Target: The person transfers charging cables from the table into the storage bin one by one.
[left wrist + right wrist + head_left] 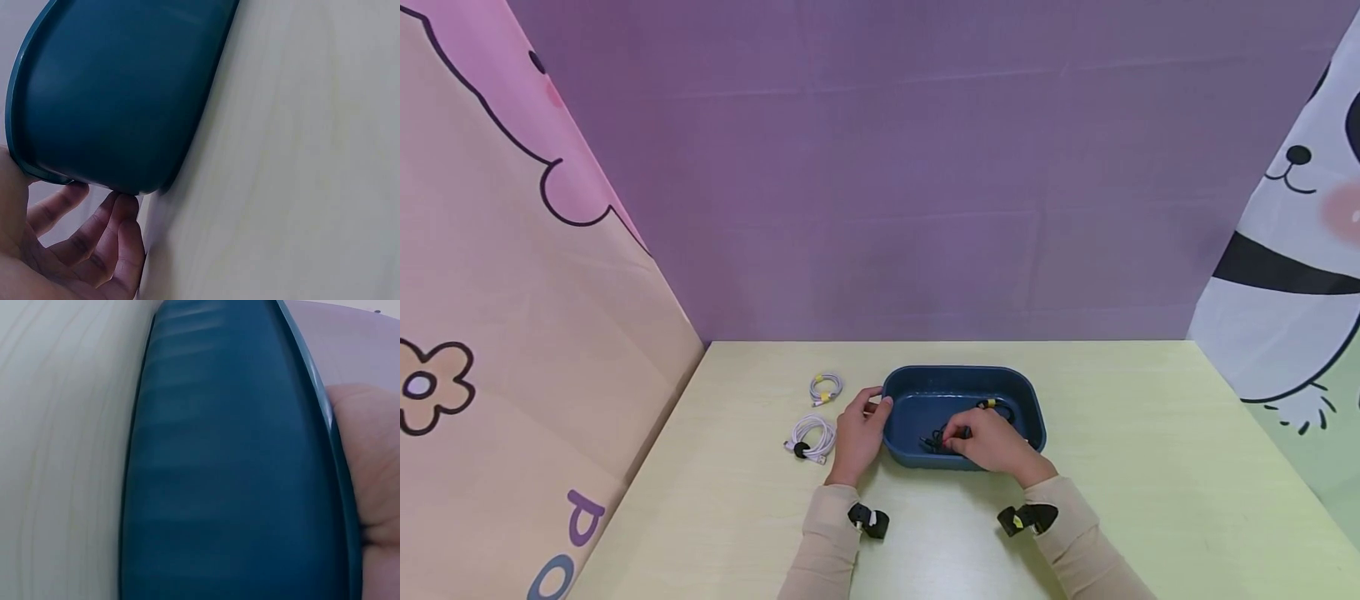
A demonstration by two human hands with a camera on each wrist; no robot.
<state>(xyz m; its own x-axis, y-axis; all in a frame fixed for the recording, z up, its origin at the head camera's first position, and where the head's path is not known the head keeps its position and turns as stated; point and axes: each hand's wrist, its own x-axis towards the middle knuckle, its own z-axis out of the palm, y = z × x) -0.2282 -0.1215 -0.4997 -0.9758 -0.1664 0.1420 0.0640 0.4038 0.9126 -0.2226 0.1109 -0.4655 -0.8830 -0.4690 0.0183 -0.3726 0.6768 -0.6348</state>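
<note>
A dark blue rectangular bin [917,396] stands on the table. At its left end my left hand [859,433] grips the rim; in the left wrist view the fingertips [127,203] touch the outside of the end wall. My right hand [996,442] reaches over the near rim and pinches a black cable [933,442] inside, partly hidden by the fingers. Another black cable with a yellow tie [991,403] lies in the bin's right part. In the right wrist view only the bin's outer side [212,462] and part of the right hand [375,456] show.
Left of the bin lie two coiled white cables: a small one with yellow ties [826,388] farther back and a larger one with a black tie [812,439] nearer. The pale wooden table [1150,467] meets a purple backdrop [940,192] behind, with printed cloths at both sides.
</note>
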